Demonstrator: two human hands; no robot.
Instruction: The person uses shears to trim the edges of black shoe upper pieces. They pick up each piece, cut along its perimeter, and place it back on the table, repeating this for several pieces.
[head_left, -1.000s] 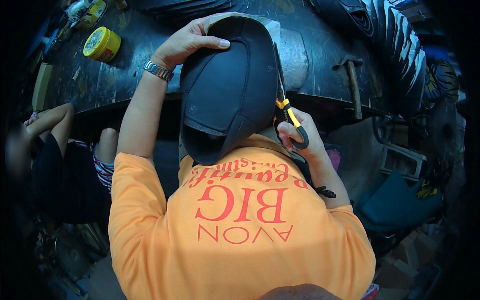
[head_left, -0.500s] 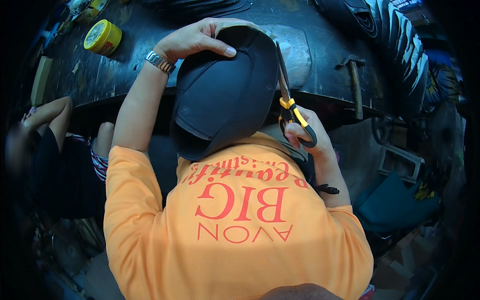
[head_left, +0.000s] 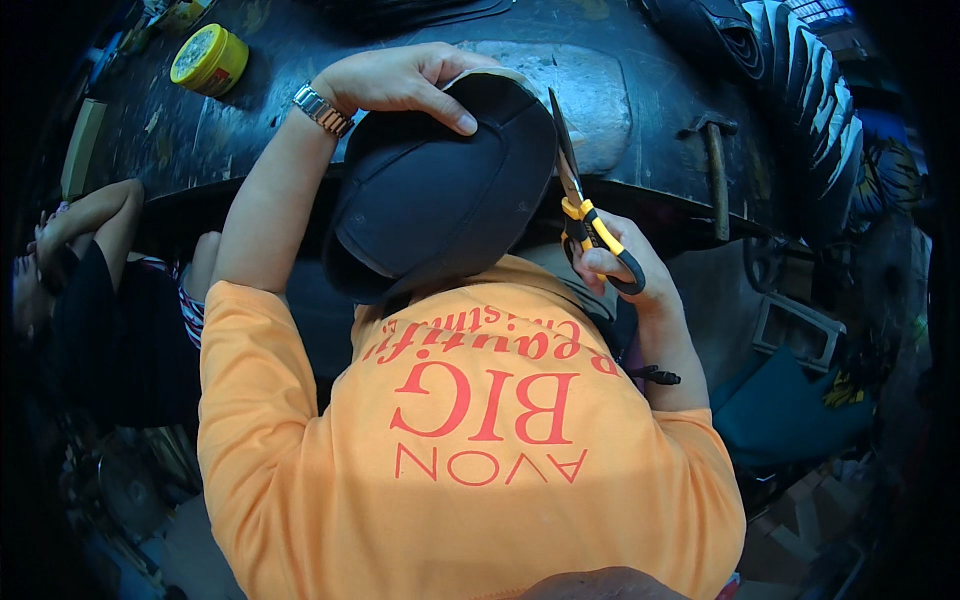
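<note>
Progress: scissors' blades sit at the right edge of the dark dome-shaped leather piece (head_left: 440, 190), cut appears underway, extent unclear | Left hand (head_left: 400, 80): fingers curled over its top rim, pressing it against the dark desk (head_left: 250, 130) | Right hand (head_left: 625, 275): fingers closed through yellow-and-black-handled scissors (head_left: 585, 215), blades up.

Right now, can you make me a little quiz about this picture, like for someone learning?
1. True or false: the left hand rests on top of the dark sheet.
2. Which hand holds the scissors? A. left B. right C. neither
3. Fill in: the round tin on the bench is ____ in colour.

Key: 1 true. 2 B, the right hand grips the yellow and black handles. 3 yellow.
</note>
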